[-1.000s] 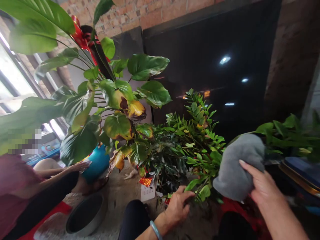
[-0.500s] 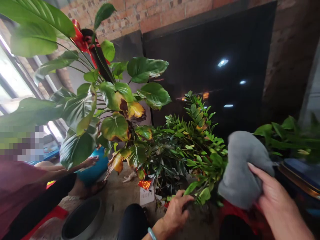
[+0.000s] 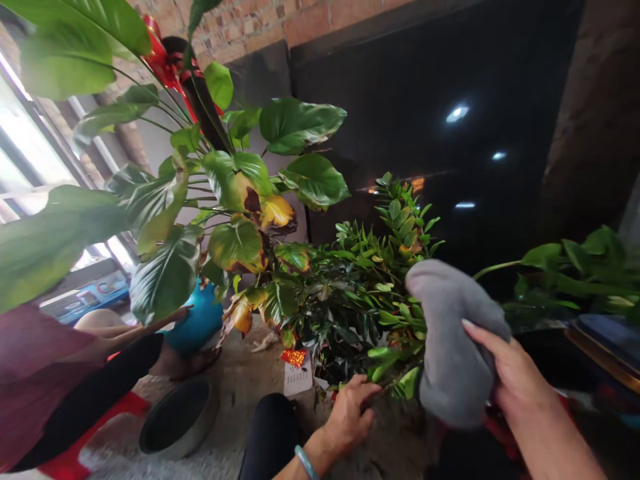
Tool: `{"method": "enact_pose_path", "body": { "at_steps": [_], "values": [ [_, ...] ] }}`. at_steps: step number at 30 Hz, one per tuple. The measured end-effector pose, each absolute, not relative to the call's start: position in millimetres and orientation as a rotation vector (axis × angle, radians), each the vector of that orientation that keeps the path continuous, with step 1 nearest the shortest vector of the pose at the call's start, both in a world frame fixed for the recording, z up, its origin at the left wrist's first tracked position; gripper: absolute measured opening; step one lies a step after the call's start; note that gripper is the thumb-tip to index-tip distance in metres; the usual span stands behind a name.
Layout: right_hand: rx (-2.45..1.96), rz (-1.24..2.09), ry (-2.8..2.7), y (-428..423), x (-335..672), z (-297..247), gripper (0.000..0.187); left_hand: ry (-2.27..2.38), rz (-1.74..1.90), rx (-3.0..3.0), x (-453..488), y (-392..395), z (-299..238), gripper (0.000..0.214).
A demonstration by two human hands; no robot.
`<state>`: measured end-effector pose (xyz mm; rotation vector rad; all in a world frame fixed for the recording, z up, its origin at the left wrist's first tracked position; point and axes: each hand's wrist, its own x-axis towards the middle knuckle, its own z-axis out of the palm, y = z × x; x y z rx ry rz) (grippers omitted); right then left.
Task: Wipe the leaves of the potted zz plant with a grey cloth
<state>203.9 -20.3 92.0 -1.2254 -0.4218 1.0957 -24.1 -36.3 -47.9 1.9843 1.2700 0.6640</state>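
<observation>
My right hand (image 3: 515, 383) is closed on a grey cloth (image 3: 450, 340), which presses against the leaves on the right side of a low bushy plant (image 3: 365, 293) with small glossy leaflets. Low at its base, my left hand (image 3: 350, 417), with a blue bracelet on the wrist, pinches one of the plant's leafy stems (image 3: 387, 380). My dark-trousered knee (image 3: 270, 433) is just left of that hand.
A tall plant with big green and yellowing leaves (image 3: 235, 200) and a red bow (image 3: 165, 63) stands left of the bush. Another person (image 3: 60, 380) sits at the left by a blue pot (image 3: 197, 320). A grey bowl (image 3: 177, 420) lies on the floor. A dark panel (image 3: 450, 133) stands behind.
My right hand has carried the grey cloth leftward, further onto the bush's leaves. My left hand has stayed on the stem.
</observation>
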Motion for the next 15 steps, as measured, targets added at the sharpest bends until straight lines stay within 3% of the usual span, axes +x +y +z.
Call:
{"method": "enact_pose_path", "body": {
  "at_steps": [3, 10, 15],
  "values": [
    [-1.161, 1.028, -0.359, 8, 195, 87, 0.035, 1.232, 0.755, 1.991, -25, -38, -53, 0.052],
    [-1.446, 1.572, -0.816, -63, 146, 32, 0.036, 1.316, 0.673, 1.996, -37, -39, -50, 0.039],
    [-1.361, 1.341, -0.678, -50, 154, 58, 0.046, 1.339, 0.392, 2.042, -92, -79, -39, 0.020]
  ]
}}
